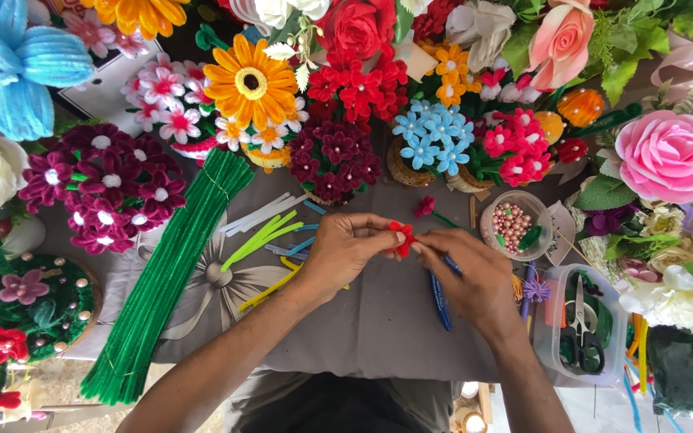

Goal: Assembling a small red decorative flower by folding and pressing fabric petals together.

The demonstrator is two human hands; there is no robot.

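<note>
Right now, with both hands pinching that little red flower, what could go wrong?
1. The red flower is small and held only at the fingertips of the left hand and right hand; it might slip or bend.
2. The open cup of beads stands just beyond the right hand; a nudge could tip it.

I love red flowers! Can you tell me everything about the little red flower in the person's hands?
The small red fuzzy pipe-cleaner flower has looped petals of chenille-like wire and is only partly visible. It sits above the grey cloth, pinched between the fingertips of the left hand and the right hand, which touch it from both sides.
</note>
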